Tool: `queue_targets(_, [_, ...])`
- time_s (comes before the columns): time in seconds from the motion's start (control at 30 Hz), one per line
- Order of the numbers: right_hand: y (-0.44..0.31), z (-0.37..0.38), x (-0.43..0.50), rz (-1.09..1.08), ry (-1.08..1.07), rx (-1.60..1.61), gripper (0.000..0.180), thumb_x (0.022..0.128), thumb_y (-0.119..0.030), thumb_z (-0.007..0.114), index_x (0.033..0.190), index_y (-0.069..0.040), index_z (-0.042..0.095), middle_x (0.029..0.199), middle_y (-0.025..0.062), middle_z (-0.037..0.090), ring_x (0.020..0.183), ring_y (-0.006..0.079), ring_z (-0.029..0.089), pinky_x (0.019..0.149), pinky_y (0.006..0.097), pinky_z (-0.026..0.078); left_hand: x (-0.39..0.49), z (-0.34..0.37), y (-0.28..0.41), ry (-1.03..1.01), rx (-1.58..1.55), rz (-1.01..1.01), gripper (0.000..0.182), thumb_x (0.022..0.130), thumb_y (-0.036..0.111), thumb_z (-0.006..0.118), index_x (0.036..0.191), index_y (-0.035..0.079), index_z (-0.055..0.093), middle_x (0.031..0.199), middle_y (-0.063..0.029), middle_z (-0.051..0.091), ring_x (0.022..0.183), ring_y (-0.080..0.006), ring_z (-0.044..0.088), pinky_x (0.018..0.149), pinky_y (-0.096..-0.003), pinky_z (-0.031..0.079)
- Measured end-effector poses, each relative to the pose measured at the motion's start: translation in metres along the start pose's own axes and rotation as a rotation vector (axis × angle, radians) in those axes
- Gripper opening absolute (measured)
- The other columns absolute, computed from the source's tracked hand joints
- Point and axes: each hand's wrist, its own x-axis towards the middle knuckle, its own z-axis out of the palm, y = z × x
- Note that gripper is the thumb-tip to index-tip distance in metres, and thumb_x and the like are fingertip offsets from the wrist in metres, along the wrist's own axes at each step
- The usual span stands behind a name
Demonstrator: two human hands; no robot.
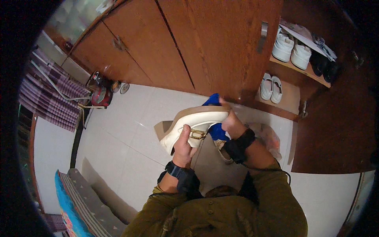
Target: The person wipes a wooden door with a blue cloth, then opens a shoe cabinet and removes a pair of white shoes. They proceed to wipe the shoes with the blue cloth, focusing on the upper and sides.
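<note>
A white heeled loafer [194,120] with a gold buckle and a brown sole is held up before me, its block heel to the left and its toe to the right. My left hand [184,146] grips its side near the buckle, thumb on the upper. At the toe, my right hand [231,120] holds a blue cloth [218,132], which shows above and below the shoe; some of its fingers are hidden. Below the cloth, another light shoe [221,149] is partly hidden by my right wrist.
An open wooden cabinet at the right holds white sneakers [282,47], dark shoes [322,66] and white slip-on shoes [271,88]. A plastic bag [268,139] lies on the tiled floor. Cushions [94,204] are at lower left, a red appliance [102,96] at upper left.
</note>
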Motion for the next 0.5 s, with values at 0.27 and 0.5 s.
queue_targets(0.27, [-0.056,0.06,-0.033,-0.616,0.185,-0.87,0.042,0.089,-0.029,0.052,0.114,0.004,0.047,0.101,0.0194,0.056,0.094,0.0272,0.054,0.084,0.0366,0.041,0.01,-0.019,0.006,0.146,0.395,0.133,0.034,0.092,0.032,0.049,0.109,0.002,0.055,0.093,-0.0054,0.059,0.08,-0.0133,0.055,0.07,-0.0271,0.044])
queue_targets(0.5, [-0.043,0.082,-0.045,-0.906,0.126,-1.506,0.024,0.082,-0.016,0.058,0.097,0.0,0.049,0.088,0.0224,0.052,0.078,0.0417,0.051,0.068,0.0454,0.041,0.001,-0.009,-0.001,0.1,0.687,0.103,0.027,0.087,0.023,0.057,0.106,0.003,0.058,0.092,-0.0052,0.061,0.08,-0.0145,0.056,0.071,-0.0287,0.047])
